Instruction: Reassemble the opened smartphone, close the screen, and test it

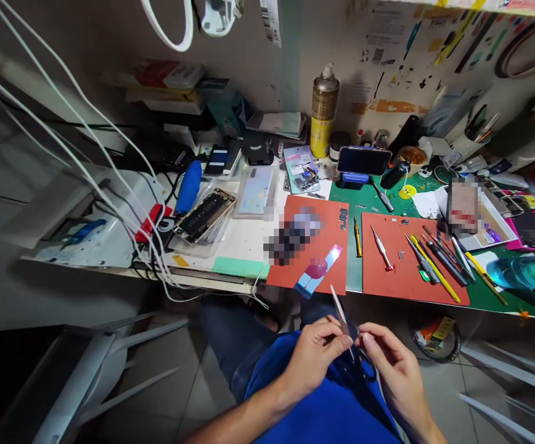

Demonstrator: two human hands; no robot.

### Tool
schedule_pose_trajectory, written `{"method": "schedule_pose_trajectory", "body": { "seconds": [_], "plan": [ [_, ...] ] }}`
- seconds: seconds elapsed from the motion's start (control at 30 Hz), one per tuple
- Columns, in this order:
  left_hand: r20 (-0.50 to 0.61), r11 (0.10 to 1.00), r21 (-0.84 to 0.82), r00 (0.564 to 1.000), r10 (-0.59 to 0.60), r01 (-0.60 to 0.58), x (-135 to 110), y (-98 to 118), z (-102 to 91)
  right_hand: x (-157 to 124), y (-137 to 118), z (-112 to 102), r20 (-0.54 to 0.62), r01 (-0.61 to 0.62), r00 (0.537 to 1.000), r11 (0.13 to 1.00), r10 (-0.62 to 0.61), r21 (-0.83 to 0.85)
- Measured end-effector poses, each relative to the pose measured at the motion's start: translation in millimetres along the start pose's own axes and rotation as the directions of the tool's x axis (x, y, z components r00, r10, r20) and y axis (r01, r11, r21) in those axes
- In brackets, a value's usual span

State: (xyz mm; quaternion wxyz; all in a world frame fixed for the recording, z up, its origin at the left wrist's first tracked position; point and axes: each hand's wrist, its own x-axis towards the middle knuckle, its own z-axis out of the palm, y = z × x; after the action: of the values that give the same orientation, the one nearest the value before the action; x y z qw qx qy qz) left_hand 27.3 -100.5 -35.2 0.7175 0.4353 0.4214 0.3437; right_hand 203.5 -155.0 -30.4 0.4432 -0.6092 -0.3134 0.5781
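Note:
A pair of scissors (336, 302) with dark handle loops is held above my lap, blades pointing up toward the bench. My left hand (316, 348) is closed, thumb and fingers pinching the scissors around the lower blades. Close beside the handle loops, my right hand (394, 364) has its thumb and forefinger pressed together; what lies between them is too small to make out. Past the scissor tips, a shiny strip of film (318, 271) with a round reddish patch lies on a red-orange mat (281, 280). A blurred-out dark object (293, 237) rests on this mat too.
A second red mat (373, 283) carries screwdrivers and several slim tools. An opened phone (205, 216) lies on plastic cases at left. A phone on a stand (364, 161) and a spray can (325, 111) stand behind. White cables (87, 172) hang across the left side.

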Motion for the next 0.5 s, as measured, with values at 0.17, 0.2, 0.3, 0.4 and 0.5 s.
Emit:
{"method": "schedule_pose_trajectory", "body": {
  "seconds": [0.17, 0.2, 0.3, 0.4, 0.5],
  "plan": [
    [-0.026, 0.994, -0.112, 1.000, -0.010, 0.007, 5, -2, 2.0, 2, 5, -7, 0.386, -0.252, 0.909, 0.947, 0.160, 0.201],
    [-0.048, 0.992, -0.128, 0.998, -0.030, 0.023, 5, -4, 1.1, 4, 3, -7, 0.411, -0.267, 0.896, 0.945, 0.171, 0.187],
    [-0.219, 0.980, -0.183, 0.969, -0.118, 0.078, 2, -13, -7.4, 8, -2, -14, 0.451, -0.300, 0.865, 0.947, 0.219, 0.114],
    [-0.400, 0.960, -0.270, 0.898, -0.182, 0.075, 3, -22, -21.2, 12, -3, -27, 0.500, -0.331, 0.827, 0.941, 0.256, 0.065],
    [-0.493, 0.944, -0.323, 0.841, -0.226, 0.064, 10, -25, -30.6, 15, 0, -41, 0.545, -0.356, 0.792, 0.933, 0.274, 0.047]
  ]
}}
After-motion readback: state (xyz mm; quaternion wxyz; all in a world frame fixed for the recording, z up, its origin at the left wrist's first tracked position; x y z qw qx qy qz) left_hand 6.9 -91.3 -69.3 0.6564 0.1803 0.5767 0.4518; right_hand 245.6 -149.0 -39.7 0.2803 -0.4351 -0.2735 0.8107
